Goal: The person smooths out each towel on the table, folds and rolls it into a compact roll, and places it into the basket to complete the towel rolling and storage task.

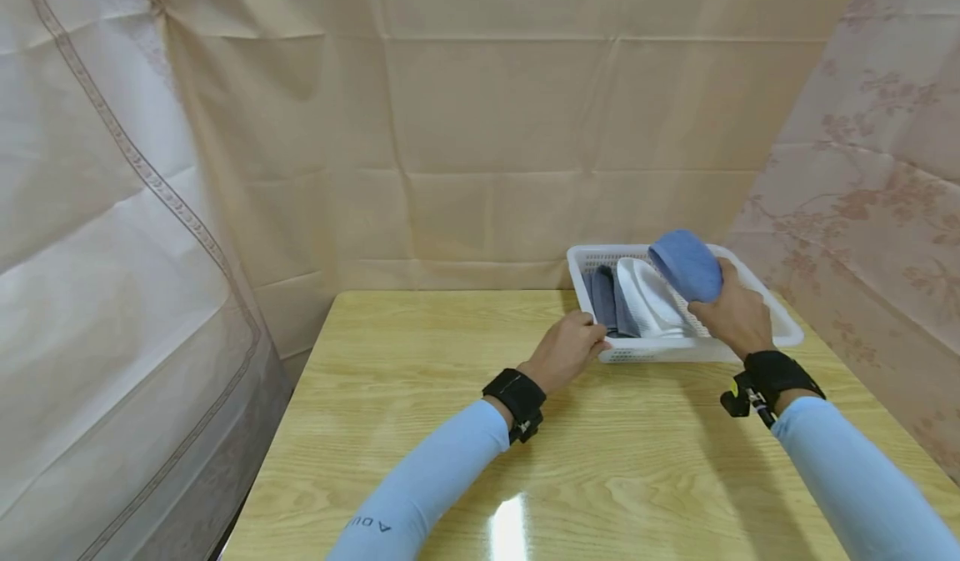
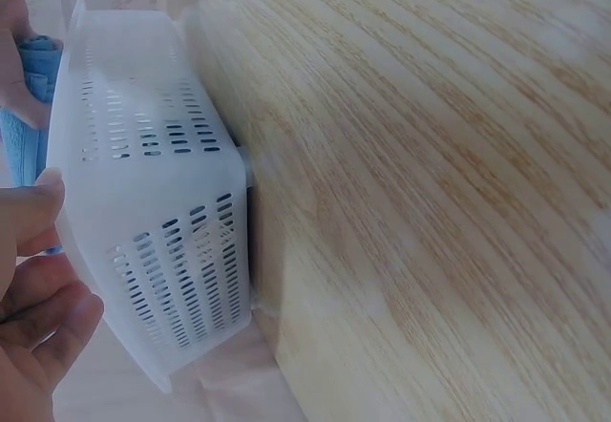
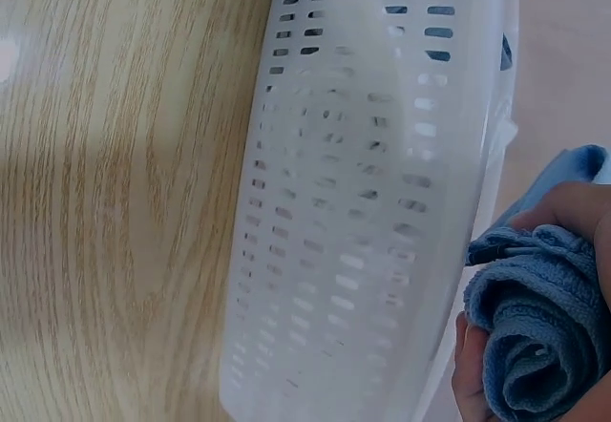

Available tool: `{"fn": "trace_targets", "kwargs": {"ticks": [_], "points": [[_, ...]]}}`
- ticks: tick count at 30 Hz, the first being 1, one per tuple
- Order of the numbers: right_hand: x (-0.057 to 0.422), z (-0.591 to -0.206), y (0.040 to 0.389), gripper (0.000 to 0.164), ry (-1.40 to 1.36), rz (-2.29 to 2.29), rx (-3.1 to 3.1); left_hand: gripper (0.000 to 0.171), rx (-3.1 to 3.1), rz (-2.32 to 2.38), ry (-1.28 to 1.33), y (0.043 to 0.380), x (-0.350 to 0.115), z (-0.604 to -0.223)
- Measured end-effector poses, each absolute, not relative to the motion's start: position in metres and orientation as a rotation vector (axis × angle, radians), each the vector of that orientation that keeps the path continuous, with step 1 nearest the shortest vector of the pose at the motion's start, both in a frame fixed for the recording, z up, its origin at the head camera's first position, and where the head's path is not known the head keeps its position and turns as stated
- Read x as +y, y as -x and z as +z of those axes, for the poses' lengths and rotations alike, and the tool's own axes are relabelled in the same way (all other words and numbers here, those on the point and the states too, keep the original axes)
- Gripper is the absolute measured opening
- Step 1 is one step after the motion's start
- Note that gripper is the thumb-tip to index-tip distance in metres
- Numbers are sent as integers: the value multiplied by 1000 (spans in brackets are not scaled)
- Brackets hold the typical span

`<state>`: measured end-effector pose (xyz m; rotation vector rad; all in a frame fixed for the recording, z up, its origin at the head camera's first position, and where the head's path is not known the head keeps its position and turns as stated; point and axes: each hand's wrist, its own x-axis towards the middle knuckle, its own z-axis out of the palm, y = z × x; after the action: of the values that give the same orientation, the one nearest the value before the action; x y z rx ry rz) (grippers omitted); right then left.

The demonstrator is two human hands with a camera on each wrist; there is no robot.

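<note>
A white plastic basket (image 1: 667, 350) with slotted walls sits at the table's far right. Inside it, a folded dark grey towel (image 1: 603, 298) stands at the left, with a folded white towel (image 1: 651, 303) beside it. My right hand (image 1: 733, 313) grips a rolled blue towel (image 1: 686, 265) over the basket's right part; the coiled end of this blue towel (image 3: 535, 336) faces the right wrist view. At the basket's near left corner, my left hand (image 1: 567, 346) pinches the rim, its thumb (image 2: 38, 207) on the edge and the other fingers curled below.
The basket stands on a light wood-grain table (image 1: 450, 428), near its right edge. A beige cloth (image 1: 487, 127) hangs behind the table, a pale curtain (image 1: 97, 294) on the left and a flowered cloth (image 1: 870, 236) on the right.
</note>
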<state>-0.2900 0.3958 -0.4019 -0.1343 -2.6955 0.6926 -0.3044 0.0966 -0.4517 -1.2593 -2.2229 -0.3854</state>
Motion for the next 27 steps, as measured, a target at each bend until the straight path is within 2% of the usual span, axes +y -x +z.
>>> {"fn": "trace_targets", "kwargs": {"ticks": [27], "points": [[417, -408, 293, 96, 242, 675, -2720, 15, -2239, -378, 1265, 305, 97, -450]]}}
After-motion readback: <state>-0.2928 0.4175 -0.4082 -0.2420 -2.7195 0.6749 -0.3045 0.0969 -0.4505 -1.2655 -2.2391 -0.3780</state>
